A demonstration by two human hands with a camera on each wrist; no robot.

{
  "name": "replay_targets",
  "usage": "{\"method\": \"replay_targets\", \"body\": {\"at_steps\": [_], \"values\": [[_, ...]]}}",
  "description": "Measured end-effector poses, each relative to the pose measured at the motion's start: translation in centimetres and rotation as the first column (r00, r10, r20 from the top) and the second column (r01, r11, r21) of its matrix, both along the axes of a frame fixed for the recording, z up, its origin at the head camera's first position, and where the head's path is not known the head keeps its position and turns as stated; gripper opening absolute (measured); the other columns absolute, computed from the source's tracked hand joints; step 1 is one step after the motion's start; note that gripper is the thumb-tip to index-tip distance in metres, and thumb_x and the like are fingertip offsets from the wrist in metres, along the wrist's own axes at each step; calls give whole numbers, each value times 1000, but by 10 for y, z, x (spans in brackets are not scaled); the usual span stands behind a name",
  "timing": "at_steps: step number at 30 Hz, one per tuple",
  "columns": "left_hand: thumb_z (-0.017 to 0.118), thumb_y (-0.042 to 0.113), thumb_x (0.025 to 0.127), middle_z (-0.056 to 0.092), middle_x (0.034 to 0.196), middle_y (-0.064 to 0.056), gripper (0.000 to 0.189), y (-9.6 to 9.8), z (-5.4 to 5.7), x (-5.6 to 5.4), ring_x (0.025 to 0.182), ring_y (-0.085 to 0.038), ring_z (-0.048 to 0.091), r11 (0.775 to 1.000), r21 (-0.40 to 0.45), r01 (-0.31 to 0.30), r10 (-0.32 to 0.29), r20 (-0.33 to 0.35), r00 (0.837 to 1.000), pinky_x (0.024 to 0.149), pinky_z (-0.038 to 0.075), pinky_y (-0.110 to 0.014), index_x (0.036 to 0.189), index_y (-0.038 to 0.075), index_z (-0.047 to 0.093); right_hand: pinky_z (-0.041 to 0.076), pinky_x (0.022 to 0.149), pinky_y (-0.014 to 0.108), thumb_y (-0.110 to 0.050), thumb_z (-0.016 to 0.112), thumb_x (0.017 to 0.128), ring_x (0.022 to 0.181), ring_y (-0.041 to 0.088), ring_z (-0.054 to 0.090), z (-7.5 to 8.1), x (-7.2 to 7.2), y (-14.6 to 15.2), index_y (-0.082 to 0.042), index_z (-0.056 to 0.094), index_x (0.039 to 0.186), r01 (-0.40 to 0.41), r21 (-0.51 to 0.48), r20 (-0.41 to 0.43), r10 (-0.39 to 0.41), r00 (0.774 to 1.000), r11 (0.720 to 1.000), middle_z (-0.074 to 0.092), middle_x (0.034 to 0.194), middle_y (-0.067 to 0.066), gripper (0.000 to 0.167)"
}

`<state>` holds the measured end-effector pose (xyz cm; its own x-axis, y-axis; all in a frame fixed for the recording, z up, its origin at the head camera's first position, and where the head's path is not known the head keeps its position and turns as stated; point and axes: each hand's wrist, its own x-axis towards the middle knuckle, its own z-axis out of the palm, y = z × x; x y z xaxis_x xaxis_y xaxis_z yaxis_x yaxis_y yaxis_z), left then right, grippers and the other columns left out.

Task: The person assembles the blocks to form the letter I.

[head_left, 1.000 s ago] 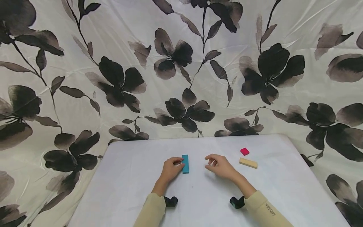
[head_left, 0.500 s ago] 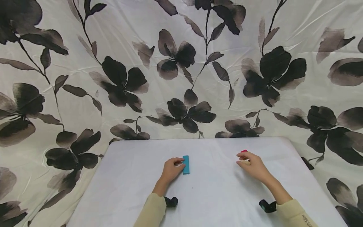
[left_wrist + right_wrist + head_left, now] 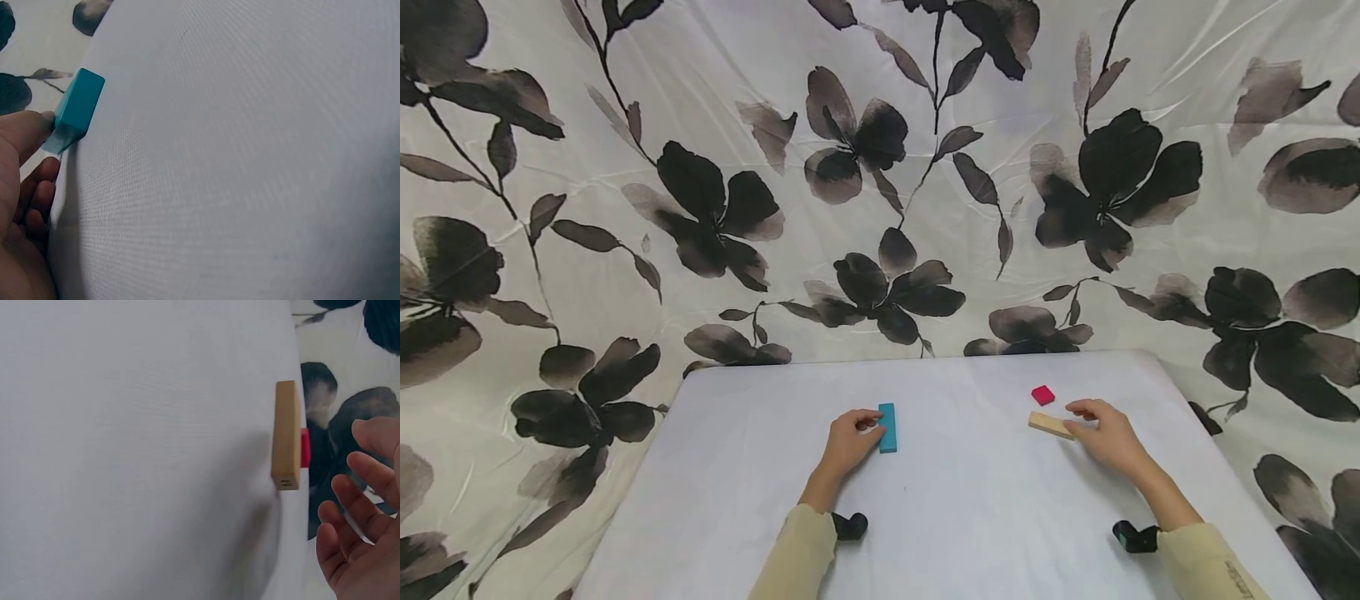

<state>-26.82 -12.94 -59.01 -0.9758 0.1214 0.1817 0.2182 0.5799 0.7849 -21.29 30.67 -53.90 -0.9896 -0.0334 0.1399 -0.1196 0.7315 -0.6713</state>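
Note:
A flat blue block (image 3: 887, 428) lies lengthwise on the white table, left of its middle. My left hand (image 3: 847, 440) is at the block's left side, with thumb and forefinger at that edge; the left wrist view shows the thumb (image 3: 39, 128) against the blue block (image 3: 82, 103). Whether the forefinger grips it is hidden. My right hand (image 3: 1108, 437) hovers beside the right end of a pale wooden block (image 3: 1049, 424). Its fingers are loosely bent and spread, holding nothing, and in the right wrist view they stand apart from the wooden block (image 3: 286, 435).
A small red block (image 3: 1042, 395) lies just behind the wooden one. The white table (image 3: 970, 517) reaches back to a hanging cloth (image 3: 880, 183) with dark flowers. Black devices are worn at both wrists, beside the beige sleeves (image 3: 793, 554).
My right hand has swept rightward from mid-table, passing over the wooden block to its right end. My left hand has stayed at the blue block, and the blocks lie as before.

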Motion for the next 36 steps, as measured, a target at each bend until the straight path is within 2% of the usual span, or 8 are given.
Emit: {"method": "replay_targets", "body": {"at_steps": [4,11,16,20,27,32,36], "values": [[77,16,84,66,93,0,25,0,2,-2,87,-16,59,1000,-8,-7,7,21,1000,80,50,-34,109,10,74,45,85,53,-14,67,92,102,39,54,-5,1,3,5,62,117,20,-10,5,-20,1000,1000,61,111,23,33],[77,15,84,66,94,-2,25,0,3,0,88,-18,59,1000,8,-13,13,11,1000,81,50,-36,108,9,74,46,79,46,-14,66,92,97,34,56,-15,5,4,4,62,117,31,-21,12,-31,999,999,61,110,21,31],[77,15,84,66,93,0,25,0,1,1,88,-17,59,1000,0,-27,27,20,999,81,50,-35,108,10,74,44,66,34,-10,67,90,82,25,54,-24,6,3,2,64,112,46,-12,35,-45,998,999,61,100,15,25],[77,15,84,65,93,0,25,-1,-1,0,87,-17,58,1000,3,-31,31,6,1000,80,50,-35,108,10,74,41,60,31,-9,67,89,74,20,48,-29,5,2,2,62,115,58,-19,30,-58,998,998,59,96,13,28],[76,17,85,66,96,-1,27,2,-7,-1,90,-16,58,1000,0,-8,8,38,999,82,49,-34,111,10,73,41,58,28,-8,68,87,72,18,49,-32,5,3,4,62,116,66,-26,18,-65,998,998,63,100,15,31],[77,14,84,66,96,-2,26,2,-3,-1,90,-19,59,1000,7,-26,26,3,1000,82,50,-37,110,9,73,43,61,28,-11,67,89,75,18,50,-31,4,-3,3,60,118,42,-38,54,-40,998,998,63,100,12,33],[76,14,85,66,97,-4,26,0,2,0,90,-20,60,1000,18,-17,17,5,1000,82,50,-37,110,7,73,43,61,29,-12,70,88,75,18,50,-30,6,-10,3,59,120,24,-46,89,-20,996,999,61,97,10,37]]}}
